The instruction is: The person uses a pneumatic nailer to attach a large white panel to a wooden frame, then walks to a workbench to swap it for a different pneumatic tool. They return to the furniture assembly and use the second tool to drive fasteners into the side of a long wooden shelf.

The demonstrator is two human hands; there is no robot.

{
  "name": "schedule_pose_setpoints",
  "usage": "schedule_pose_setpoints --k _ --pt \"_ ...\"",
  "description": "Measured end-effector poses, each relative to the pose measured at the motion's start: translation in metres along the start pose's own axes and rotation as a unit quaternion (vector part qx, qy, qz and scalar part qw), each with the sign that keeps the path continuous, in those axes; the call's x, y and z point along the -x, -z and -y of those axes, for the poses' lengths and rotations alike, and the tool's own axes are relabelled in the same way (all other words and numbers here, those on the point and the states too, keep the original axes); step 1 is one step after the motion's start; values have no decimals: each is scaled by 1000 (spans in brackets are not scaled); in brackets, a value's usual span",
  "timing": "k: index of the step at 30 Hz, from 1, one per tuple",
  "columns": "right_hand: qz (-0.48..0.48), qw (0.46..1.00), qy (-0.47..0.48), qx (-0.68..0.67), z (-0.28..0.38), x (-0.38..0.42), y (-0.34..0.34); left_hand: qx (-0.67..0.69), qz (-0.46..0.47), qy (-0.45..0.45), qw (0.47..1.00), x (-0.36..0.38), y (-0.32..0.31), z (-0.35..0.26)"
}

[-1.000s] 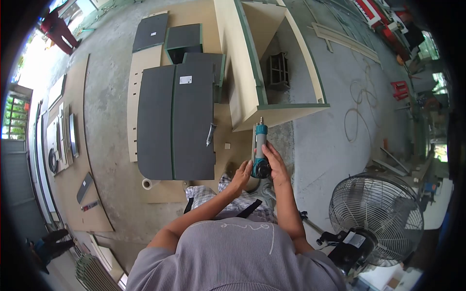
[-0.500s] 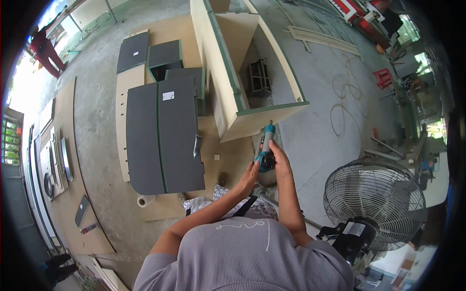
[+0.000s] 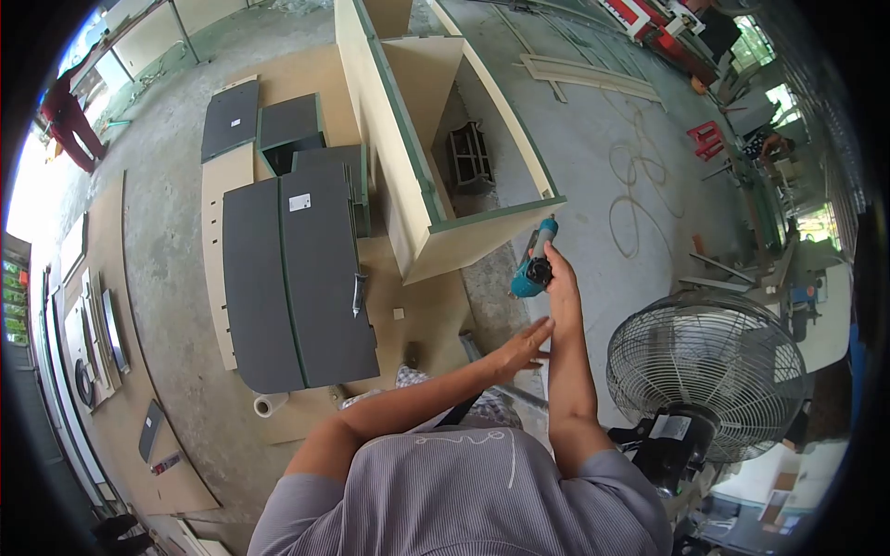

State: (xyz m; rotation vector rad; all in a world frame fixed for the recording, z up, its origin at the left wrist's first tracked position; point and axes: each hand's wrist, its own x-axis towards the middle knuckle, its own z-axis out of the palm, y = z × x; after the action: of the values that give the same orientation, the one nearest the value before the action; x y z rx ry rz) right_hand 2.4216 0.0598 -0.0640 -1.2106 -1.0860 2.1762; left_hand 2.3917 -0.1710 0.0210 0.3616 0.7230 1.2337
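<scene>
My right hand is closed round a teal, grey and black hand-held power tool with a cylindrical barrel. Its narrow front end points away from me, close by the near right corner of a pale wooden cabinet frame with green edges. My left hand holds nothing; its fingers are stretched out and slightly apart, just below the tool and beside my right wrist. To the left, a silver tube lies at the edge of a dark grey panel.
A black standing fan is close on my right. A dark slatted item lies inside the frame's opening. A loose hose coils on the concrete floor. A white roll is near my feet. One person stands far left.
My left hand has come off the power tool and dropped back toward my right forearm. My right hand has carried the tool slightly up and to the right. The view has shifted slightly.
</scene>
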Motion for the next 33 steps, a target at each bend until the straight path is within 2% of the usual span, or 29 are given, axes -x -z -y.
schedule_pose_setpoints --k 2,4,6,10,11,13,15,16,19,21,23,24,26,30,33 --pt "18 1000 23 12 -3 18 -10 -37 43 14 998 15 -7 -4" --pt "12 1000 15 2 -8 51 -26 -46 32 7 998 36 -1 -2" --pt "29 998 -48 15 -15 85 -38 -52 94 31 994 63 17 0" --pt "78 978 -192 4 -37 137 -75 -39 31 55 997 127 46 -1" --pt "83 977 -196 13 -43 148 -90 -30 15 47 998 139 53 1" --pt "152 963 -223 32 -49 158 -117 -18 -3 33 999 159 64 -1" --pt "188 949 -250 43 -47 165 -148 -3 -7 55 998 176 71 -12" --pt "209 947 -239 51 -45 166 -165 0 -12 51 999 184 71 -16" --pt "243 945 -211 56 -46 150 -205 61 -122 -58 989 199 74 -24" --pt "256 946 -192 55 -52 130 -223 76 -140 -100 982 203 75 -28" --pt "280 937 -207 -21 -67 97 -228 92 -158 -157 970 207 73 -32" --pt "282 936 -208 -18 -75 79 -228 93 -160 -161 969 208 71 -31" --pt "283 925 -233 -99 -92 47 -223 118 -170 -183 961 210 67 -28" --pt "300 919 -226 -115 -91 47 -226 125 -169 -189 959 217 62 -8" --pt "317 916 -224 -103 -81 73 -229 149 -173 -155 961 216 66 15"
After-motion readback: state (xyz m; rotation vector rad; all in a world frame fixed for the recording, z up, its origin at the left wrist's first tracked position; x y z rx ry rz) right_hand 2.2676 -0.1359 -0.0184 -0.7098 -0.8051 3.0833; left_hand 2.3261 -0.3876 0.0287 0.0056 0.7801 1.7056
